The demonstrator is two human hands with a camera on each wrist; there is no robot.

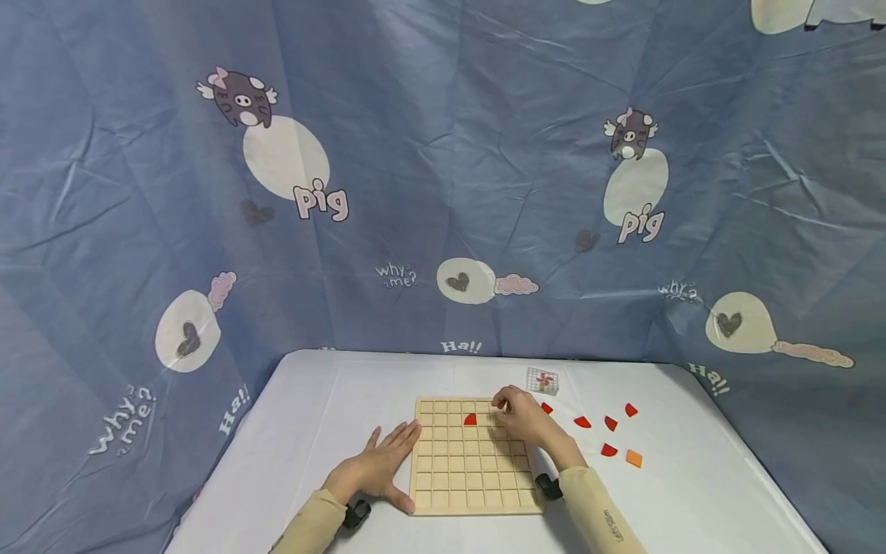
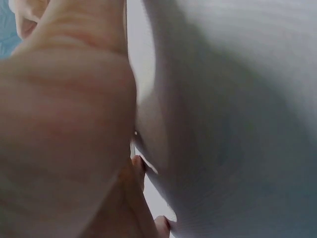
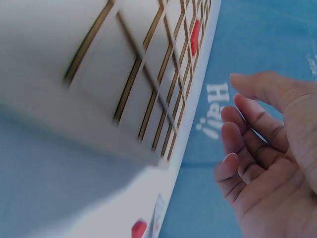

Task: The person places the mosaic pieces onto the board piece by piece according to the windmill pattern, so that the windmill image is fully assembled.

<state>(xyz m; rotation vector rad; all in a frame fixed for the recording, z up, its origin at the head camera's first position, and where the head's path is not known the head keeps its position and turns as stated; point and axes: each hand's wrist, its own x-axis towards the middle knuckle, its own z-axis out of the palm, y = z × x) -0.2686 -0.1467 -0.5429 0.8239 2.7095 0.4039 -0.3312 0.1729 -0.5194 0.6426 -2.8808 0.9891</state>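
Observation:
A wooden grid board (image 1: pixel 477 465) lies on the table with one red quarter-circle piece (image 1: pixel 471 419) in a cell near its far edge. My left hand (image 1: pixel 379 468) rests along the board's left edge, fingers spread and thumb near the front corner. In the left wrist view that hand (image 2: pixel 59 134) shows mostly as wrist and palm. Over the far right part of the board is my right hand (image 1: pixel 521 418). The right wrist view shows this hand (image 3: pixel 272 144) with loosely bent fingers, thumb apart from them, and nothing visible between.
Right of the board lie several red quarter-circle pieces (image 1: pixel 609 450) and an orange square piece (image 1: pixel 634 458). A small card with a grid pattern (image 1: pixel 542 381) lies beyond the board's far right corner. A blue printed curtain (image 1: pixel 443 192) hangs behind the white table (image 1: pixel 318 415).

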